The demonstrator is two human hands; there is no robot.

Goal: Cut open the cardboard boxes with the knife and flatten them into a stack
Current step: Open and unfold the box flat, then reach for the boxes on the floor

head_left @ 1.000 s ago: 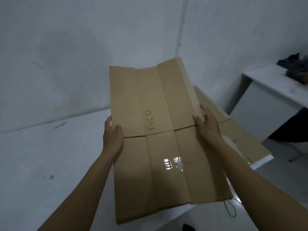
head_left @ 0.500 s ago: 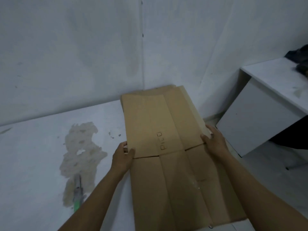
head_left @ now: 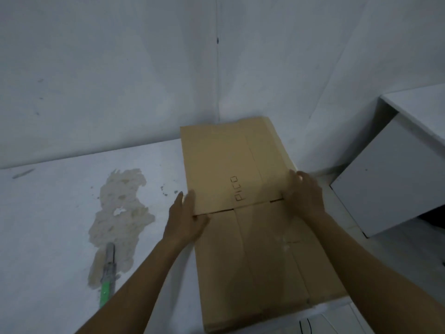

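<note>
Workpiece: flattened cardboard box (head_left: 240, 237), brown, laid flat on the white table (head_left: 48, 213), long axis running near to far
Location: right part of the table, far end pushed into the corner where the two walls (head_left: 120, 68) meet; near right corner lies at the table's near edge
Marking: "PICO" lettering (head_left: 238, 189) seen on the far panel, just beyond the cross fold
Underlayer: a paler cardboard strip (head_left: 280, 148) is seen along the far right edge, apparently a second sheet below; its extent cannot be told
Left hand (head_left: 185, 218): placed at the left edge beside the cross fold; fingers straight and laid along the edge, thumb flat on the top face
Right hand (head_left: 305, 196): placed at the right edge, level with the fold; fingers curled over the edge so that the board is gripped, fingertips hidden
Knife (head_left: 107, 278): green handle towards the near side, grey metal part towards the far side; left lying on the table, well apart to the left of the cardboard, touched by neither hand
Table surface: a rough beige patch (head_left: 120, 213) noted under and beyond the knife
Surroundings: a white cabinet (head_left: 390, 179) is seen to the right, apart from the table
</note>
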